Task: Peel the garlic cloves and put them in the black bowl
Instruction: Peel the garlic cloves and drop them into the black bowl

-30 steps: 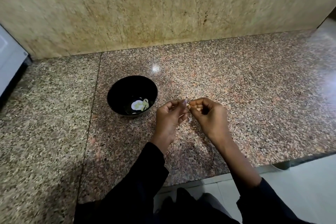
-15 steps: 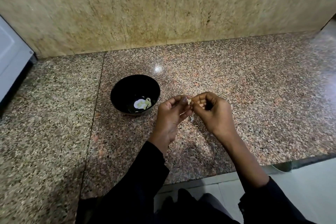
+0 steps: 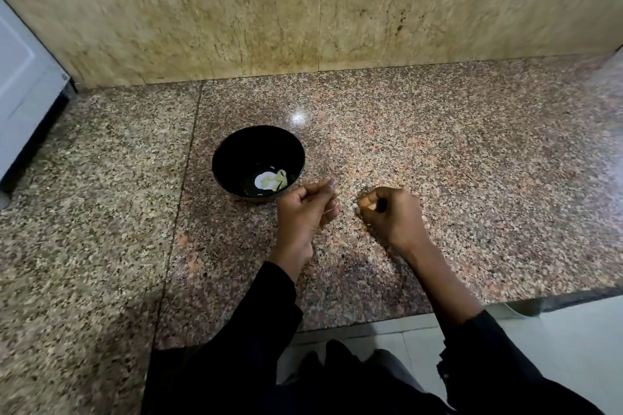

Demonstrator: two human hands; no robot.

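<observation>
The black bowl (image 3: pixel 219 158) stands on the granite counter, with a few pale peeled garlic cloves (image 3: pixel 273 180) at its bottom. Just right of the bowl's near rim, my left hand (image 3: pixel 301 212) pinches a small garlic clove (image 3: pixel 335 192) between its thumb and curled fingers. My right hand (image 3: pixel 392 214) is a short gap to the right, low on the counter with its fingers curled tight. Its fingertips pinch at a pale scrap of garlic skin (image 3: pixel 356 209) on the stone. The skin is too small to see clearly.
A stone-tiled wall (image 3: pixel 303 10) backs the speckled counter (image 3: pixel 472 162). A white appliance (image 3: pixel 23 94) stands at the far left. The counter's front edge (image 3: pixel 371 323) runs just below my forearms, with pale floor tiles beyond it.
My hands were joined over one clove and have come apart. The left keeps the clove near the bowl, while the right has dropped to the counter.
</observation>
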